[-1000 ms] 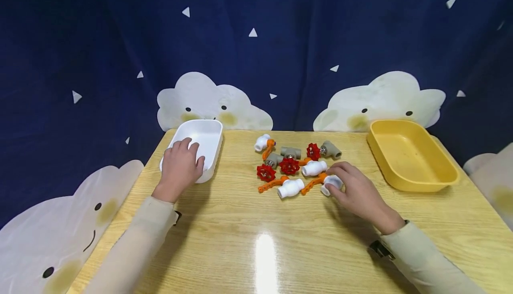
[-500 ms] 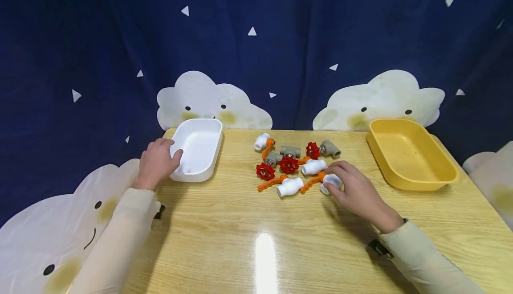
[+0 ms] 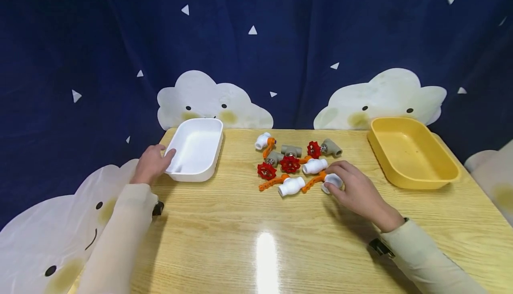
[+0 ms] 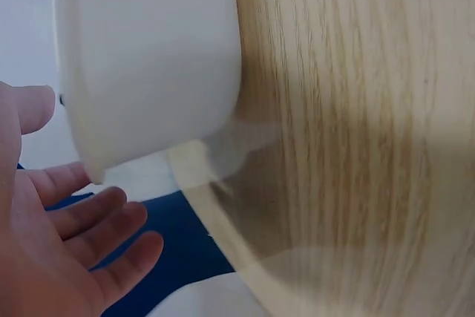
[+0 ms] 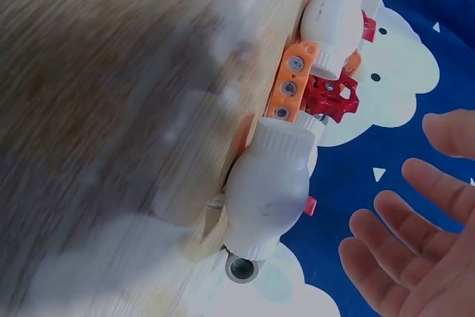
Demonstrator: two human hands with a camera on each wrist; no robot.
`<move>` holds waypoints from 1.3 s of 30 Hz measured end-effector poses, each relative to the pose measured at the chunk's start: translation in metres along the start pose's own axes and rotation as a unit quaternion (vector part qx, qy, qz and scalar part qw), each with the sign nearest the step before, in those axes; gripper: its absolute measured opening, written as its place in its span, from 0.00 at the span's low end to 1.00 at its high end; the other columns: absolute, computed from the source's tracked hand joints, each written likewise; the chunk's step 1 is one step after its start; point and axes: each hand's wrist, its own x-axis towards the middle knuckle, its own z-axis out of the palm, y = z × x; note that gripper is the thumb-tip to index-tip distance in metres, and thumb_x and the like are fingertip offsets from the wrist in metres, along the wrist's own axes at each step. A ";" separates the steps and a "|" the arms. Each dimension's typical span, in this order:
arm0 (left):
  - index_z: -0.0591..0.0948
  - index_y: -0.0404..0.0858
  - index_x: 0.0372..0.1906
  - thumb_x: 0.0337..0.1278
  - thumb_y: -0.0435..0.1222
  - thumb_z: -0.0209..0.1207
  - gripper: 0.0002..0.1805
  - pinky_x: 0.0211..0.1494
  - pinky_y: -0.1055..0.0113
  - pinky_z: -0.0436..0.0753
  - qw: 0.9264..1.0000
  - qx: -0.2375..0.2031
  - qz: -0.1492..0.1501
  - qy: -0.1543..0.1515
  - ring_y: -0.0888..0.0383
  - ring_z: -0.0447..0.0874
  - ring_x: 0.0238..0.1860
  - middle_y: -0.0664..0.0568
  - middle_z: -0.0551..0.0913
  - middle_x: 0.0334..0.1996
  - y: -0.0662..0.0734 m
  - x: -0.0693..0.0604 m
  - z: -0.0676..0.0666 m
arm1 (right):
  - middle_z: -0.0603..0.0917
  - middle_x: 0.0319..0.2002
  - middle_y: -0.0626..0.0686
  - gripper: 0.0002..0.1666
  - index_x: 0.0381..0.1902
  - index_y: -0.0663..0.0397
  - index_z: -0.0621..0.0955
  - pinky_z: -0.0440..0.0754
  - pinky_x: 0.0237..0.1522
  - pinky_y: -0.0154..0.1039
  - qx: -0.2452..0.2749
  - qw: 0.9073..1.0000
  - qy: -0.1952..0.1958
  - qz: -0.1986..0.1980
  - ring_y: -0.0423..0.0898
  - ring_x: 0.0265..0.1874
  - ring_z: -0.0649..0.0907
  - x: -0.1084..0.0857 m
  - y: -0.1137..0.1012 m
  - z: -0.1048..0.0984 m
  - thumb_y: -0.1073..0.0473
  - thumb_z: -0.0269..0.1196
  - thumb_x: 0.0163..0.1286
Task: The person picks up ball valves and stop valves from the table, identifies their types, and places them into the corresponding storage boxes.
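Note:
My left hand (image 3: 150, 165) is beside the left wall of the white plastic tray (image 3: 210, 173). In the left wrist view its fingers (image 4: 96, 228) are loosely extended, one tip meeting the tray's corner; whether it touches, I cannot tell. My right hand (image 3: 358, 191) hovers over a white ball valve (image 3: 331, 183) with an orange lever. The right wrist view shows a gap between its relaxed fingers (image 5: 390, 250) and that valve (image 5: 267, 183). Further white ball valves, including one (image 3: 291, 186) in front, lie among grey valves with red handwheels (image 3: 290, 164).
A yellow plastic tray (image 3: 425, 184) stands at the table's right side. The wooden table (image 3: 224, 231) ends at a dark blue curtain (image 3: 288, 62) with white cloud shapes. One white ball valve (image 3: 263, 141) lies at the back of the group.
My left hand has moved from above the white tray leftward and down to its left side, uncovering the tray's inside. The right hand and the valves have stayed in place.

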 end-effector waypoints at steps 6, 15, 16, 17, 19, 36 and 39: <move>0.62 0.25 0.70 0.75 0.53 0.39 0.37 0.71 0.42 0.68 0.999 -0.009 -0.002 -0.033 0.34 0.67 0.65 0.27 0.67 0.67 -0.009 0.016 0.001 | 0.83 0.49 0.54 0.13 0.44 0.53 0.83 0.82 0.47 0.53 -0.002 1.000 -0.004 -0.002 0.53 0.48 0.84 0.000 0.000 0.001 0.59 0.70 0.60; 0.62 0.26 0.71 0.76 0.54 0.34 0.38 0.65 0.47 0.73 0.996 -0.039 -0.040 -0.076 0.39 0.70 0.59 0.30 0.69 0.65 -0.012 0.025 -0.003 | 0.82 0.50 0.55 0.15 0.46 0.54 0.83 0.82 0.48 0.54 -0.007 0.999 -0.033 0.007 0.54 0.49 0.82 -0.001 0.001 0.000 0.58 0.70 0.62; 0.61 0.26 0.72 0.77 0.54 0.33 0.38 0.65 0.47 0.73 0.995 -0.045 -0.041 -0.078 0.40 0.70 0.59 0.30 0.69 0.65 -0.011 0.025 -0.003 | 0.82 0.50 0.55 0.15 0.46 0.55 0.83 0.82 0.48 0.55 -0.005 0.999 -0.035 0.008 0.54 0.49 0.82 -0.001 0.001 0.000 0.58 0.70 0.62; 0.61 0.27 0.72 0.77 0.54 0.32 0.37 0.65 0.47 0.73 0.995 -0.048 -0.039 -0.077 0.40 0.70 0.60 0.30 0.69 0.65 -0.010 0.025 -0.003 | 0.82 0.50 0.55 0.16 0.46 0.55 0.83 0.82 0.48 0.55 -0.004 0.999 -0.037 0.008 0.54 0.49 0.82 -0.002 0.002 0.000 0.58 0.70 0.61; 0.62 0.27 0.71 0.78 0.52 0.33 0.35 0.64 0.48 0.73 0.996 -0.049 -0.033 -0.069 0.40 0.70 0.60 0.31 0.70 0.64 -0.010 0.026 -0.003 | 0.82 0.50 0.56 0.16 0.46 0.56 0.83 0.82 0.47 0.55 -0.005 0.999 -0.039 0.007 0.54 0.48 0.82 -0.002 0.002 0.001 0.58 0.70 0.61; 0.67 0.31 0.69 0.77 0.44 0.38 0.27 0.50 0.60 0.76 0.995 -0.058 -0.057 -0.058 0.44 0.72 0.53 0.35 0.74 0.60 -0.007 0.029 -0.003 | 0.81 0.50 0.55 0.16 0.47 0.56 0.83 0.83 0.43 0.53 -0.008 0.999 -0.044 0.002 0.53 0.47 0.83 -0.003 0.005 0.006 0.55 0.70 0.63; 0.68 0.30 0.66 0.77 0.43 0.40 0.25 0.49 0.60 0.77 0.995 -0.059 -0.055 -0.053 0.44 0.73 0.51 0.35 0.75 0.58 -0.005 0.029 -0.005 | 0.81 0.50 0.55 0.16 0.47 0.55 0.83 0.83 0.43 0.53 -0.007 0.999 -0.046 0.007 0.53 0.47 0.83 -0.003 0.005 0.005 0.55 0.70 0.63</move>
